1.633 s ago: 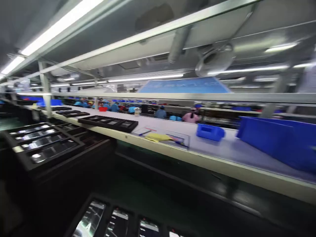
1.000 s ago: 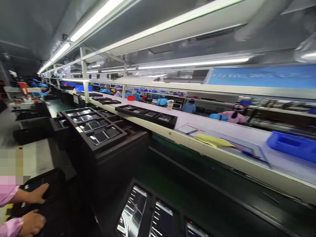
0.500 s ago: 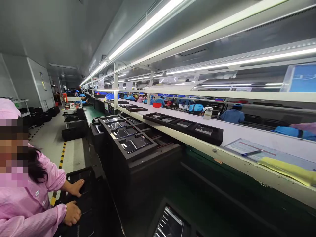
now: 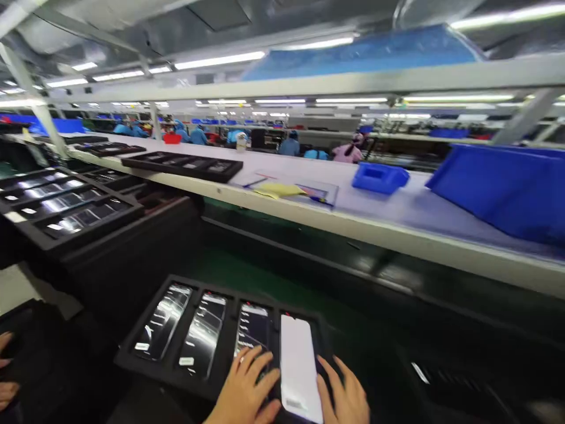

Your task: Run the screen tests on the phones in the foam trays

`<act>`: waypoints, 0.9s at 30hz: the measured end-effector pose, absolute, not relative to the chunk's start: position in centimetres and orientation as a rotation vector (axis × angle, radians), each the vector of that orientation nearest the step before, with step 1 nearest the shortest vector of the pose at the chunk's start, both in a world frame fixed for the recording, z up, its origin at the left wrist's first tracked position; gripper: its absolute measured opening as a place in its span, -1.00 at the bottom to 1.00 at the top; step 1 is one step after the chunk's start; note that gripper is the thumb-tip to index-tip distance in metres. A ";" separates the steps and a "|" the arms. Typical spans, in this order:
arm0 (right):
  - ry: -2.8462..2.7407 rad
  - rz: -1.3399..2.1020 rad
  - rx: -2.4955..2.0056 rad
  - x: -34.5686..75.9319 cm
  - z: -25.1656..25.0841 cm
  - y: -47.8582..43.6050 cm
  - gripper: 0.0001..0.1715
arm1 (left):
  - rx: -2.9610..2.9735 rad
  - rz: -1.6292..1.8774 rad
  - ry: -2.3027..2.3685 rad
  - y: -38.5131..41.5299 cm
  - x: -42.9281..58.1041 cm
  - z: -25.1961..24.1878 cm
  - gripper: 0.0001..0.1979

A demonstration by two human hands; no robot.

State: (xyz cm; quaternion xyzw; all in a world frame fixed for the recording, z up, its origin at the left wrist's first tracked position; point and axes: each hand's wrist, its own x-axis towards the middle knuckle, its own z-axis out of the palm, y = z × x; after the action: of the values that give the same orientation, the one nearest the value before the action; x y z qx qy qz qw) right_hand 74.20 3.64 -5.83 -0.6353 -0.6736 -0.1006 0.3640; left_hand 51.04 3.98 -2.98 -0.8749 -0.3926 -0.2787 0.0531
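A black foam tray (image 4: 145, 368) in front of me holds smartphones side by side in its slots. My left hand (image 4: 249, 383) lies over the lower part of a phone with a text list on its dark screen (image 4: 253, 323), fingers spread. Just right of it, a phone with a blank white screen (image 4: 300, 365) sits in the end slot. At that phone's right edge is my right hand (image 4: 344, 391), its fingers apart and curved. Two more phones, a dark-screened one (image 4: 203, 335) and a glossy one (image 4: 163, 321), fill the left slots. Both hands look open.
A stack of trays with phones (image 4: 79, 221) stands at the left. On the white bench are another tray (image 4: 183, 166), a yellow cloth (image 4: 279, 189), a small blue bin (image 4: 380, 178) and large blue bins (image 4: 503, 188). A co-worker's hand (image 4: 6, 377) shows at the left edge.
The view has swung right and down. My two hands and the full phone tray have come into view, while the pink-sleeved co-worker has mostly left at the left edge.
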 end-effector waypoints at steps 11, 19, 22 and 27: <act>-1.739 -0.120 -1.341 73.1 -3.5 0.6 -0.62 | -2.704 -0.697 -1.263 2.5 53.7 -1.4 -0.73; -1.752 -0.141 -1.283 72.6 -3.0 0.8 -0.69 | -2.733 -0.659 -1.185 2.9 53.5 -1.7 -0.70; -1.762 -0.143 -1.303 72.8 -3.0 0.8 -0.69 | -2.743 -0.672 -1.165 3.1 53.5 -1.6 -0.71; -1.807 -0.113 -1.337 72.7 -2.8 0.8 -0.67 | -2.751 -0.702 -1.210 3.4 53.3 -1.5 -0.70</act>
State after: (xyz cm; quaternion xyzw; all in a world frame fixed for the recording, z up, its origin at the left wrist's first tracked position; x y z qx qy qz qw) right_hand 72.70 0.81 -2.85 -0.5362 -0.7244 -0.0451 0.4310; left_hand 53.27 3.37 -1.52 -0.8910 -0.3919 -0.2274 0.0278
